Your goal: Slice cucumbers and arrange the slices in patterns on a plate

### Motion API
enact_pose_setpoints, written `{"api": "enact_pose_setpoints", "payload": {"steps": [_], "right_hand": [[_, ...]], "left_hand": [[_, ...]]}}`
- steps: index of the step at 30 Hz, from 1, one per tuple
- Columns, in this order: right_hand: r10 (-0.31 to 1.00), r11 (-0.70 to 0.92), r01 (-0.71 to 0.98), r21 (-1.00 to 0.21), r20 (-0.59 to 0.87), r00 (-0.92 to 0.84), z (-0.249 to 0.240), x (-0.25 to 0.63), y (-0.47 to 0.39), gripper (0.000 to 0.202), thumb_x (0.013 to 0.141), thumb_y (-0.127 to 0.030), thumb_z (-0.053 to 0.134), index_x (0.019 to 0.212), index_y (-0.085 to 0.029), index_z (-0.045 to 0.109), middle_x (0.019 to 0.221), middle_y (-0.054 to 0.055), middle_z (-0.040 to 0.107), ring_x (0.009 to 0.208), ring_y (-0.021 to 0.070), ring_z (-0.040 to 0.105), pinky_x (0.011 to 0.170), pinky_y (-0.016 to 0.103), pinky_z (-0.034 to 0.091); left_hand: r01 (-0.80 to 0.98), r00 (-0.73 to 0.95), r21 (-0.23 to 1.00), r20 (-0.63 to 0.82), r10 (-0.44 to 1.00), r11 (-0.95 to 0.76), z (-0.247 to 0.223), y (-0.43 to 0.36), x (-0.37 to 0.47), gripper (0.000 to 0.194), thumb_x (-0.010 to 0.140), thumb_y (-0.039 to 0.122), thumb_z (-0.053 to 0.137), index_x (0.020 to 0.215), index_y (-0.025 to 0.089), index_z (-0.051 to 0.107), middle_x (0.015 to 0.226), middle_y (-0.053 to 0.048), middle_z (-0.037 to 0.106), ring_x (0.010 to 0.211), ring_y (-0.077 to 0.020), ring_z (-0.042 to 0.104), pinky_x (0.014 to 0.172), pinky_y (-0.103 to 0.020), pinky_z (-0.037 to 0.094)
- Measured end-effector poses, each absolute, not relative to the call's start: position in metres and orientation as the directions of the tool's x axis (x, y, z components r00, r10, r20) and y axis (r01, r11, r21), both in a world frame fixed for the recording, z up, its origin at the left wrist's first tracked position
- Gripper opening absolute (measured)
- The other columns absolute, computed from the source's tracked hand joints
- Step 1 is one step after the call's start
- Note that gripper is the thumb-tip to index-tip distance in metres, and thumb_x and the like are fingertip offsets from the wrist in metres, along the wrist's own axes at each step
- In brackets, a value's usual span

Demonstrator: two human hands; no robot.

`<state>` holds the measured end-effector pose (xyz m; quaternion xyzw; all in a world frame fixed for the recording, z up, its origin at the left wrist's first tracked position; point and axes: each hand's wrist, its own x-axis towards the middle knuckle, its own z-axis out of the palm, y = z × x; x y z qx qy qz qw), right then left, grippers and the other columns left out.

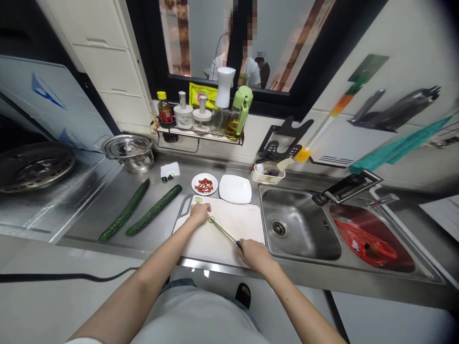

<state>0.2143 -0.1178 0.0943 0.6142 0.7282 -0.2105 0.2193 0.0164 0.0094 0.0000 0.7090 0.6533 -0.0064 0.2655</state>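
My right hand (254, 254) is closed round the dark handle of a kitchen knife (225, 232). Its narrow blade points away and to the left, over the white cutting board (229, 248). A thin cucumber slice (211, 220) is at the blade's far end. Just left of it my left hand (200, 214) is low over the board, fingers bent together; whatever they hold is hidden. Beyond these fingers a few pale green cucumber slices (198, 199) lie near the board's far left corner. Two whole cucumbers (155, 210) rest on the steel counter to the left.
Behind the board stand a plate of small red pieces (204, 185) and a white square plate (235, 189). On the right is a sink (301, 224) with a red plastic bag (369, 246). A lidded pot (131, 153) stands at the back left, below a seasoning rack (204, 134).
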Motion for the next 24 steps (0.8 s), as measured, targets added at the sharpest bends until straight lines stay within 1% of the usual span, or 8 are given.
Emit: {"api": "enact_pose_setpoints", "payload": {"steps": [6,11,14,18,21,24], "right_hand": [[0.795,0.074,0.992,-0.099,-0.595,-0.118,0.095,0.22,-0.127,0.033,0.091,-0.031,0.039,0.106,-0.016,0.064,0.105,0.016,0.068,0.096,0.0259,0.065,0.073,0.031,0.044],[0.799,0.017,0.991,-0.131,-0.594,-0.092,0.096,0.228,-0.134,0.03,0.091,-0.032,0.042,0.101,-0.016,0.065,0.102,0.015,0.069,0.094,0.0241,0.065,0.069,0.027,0.039],[0.831,-0.034,0.98,-0.194,-0.551,-0.08,0.086,0.236,-0.14,0.03,0.091,-0.037,0.043,0.096,-0.016,0.065,0.098,0.013,0.069,0.091,0.0218,0.064,0.066,0.025,0.036],[0.894,-0.155,0.937,-0.312,-0.449,-0.002,0.067,0.245,-0.147,0.033,0.093,-0.04,0.041,0.093,-0.015,0.062,0.085,0.009,0.068,0.078,0.0169,0.062,0.062,0.023,0.033],[0.908,-0.23,0.915,-0.331,-0.412,0.079,0.056,0.246,-0.15,0.033,0.094,-0.04,0.041,0.089,-0.014,0.062,0.082,0.009,0.068,0.075,0.0161,0.061,0.061,0.022,0.033],[0.909,-0.264,0.897,-0.354,-0.401,0.11,0.05,0.243,-0.151,0.032,0.093,-0.037,0.041,0.087,-0.014,0.062,0.081,0.009,0.069,0.074,0.0155,0.06,0.061,0.021,0.033]], "left_hand": [[0.928,0.154,0.373,-0.347,0.925,-0.014,0.0,0.008,0.015,0.023,0.075,0.02,0.063,0.098,0.026,0.064,0.102,-0.003,0.069,0.107,-0.023,0.056,0.091,-0.033,0.035],[0.932,0.153,0.363,-0.329,0.932,-0.025,0.001,0.004,0.018,0.023,0.079,0.018,0.058,0.099,0.025,0.065,0.102,-0.005,0.069,0.107,-0.0237,0.055,0.092,-0.035,0.034],[0.933,0.159,0.357,-0.311,0.937,-0.04,0.002,-0.003,0.019,0.023,0.081,0.017,0.055,0.101,0.024,0.066,0.105,-0.007,0.068,0.109,-0.024,0.053,0.095,-0.036,0.031],[0.934,0.186,0.349,-0.296,0.937,-0.075,0.005,-0.013,0.019,0.023,0.081,0.024,0.059,0.102,0.023,0.066,0.11,-0.008,0.066,0.112,-0.0251,0.051,0.096,-0.037,0.029],[0.933,0.202,0.347,-0.279,0.939,-0.097,0.007,-0.019,0.019,0.023,0.082,0.029,0.058,0.102,0.021,0.065,0.111,-0.01,0.064,0.111,-0.0254,0.051,0.095,-0.037,0.03],[0.931,0.211,0.347,-0.27,0.94,-0.109,0.007,-0.02,0.022,0.02,0.083,0.028,0.055,0.099,0.02,0.065,0.109,-0.01,0.064,0.11,-0.0253,0.051,0.095,-0.038,0.029]]}}
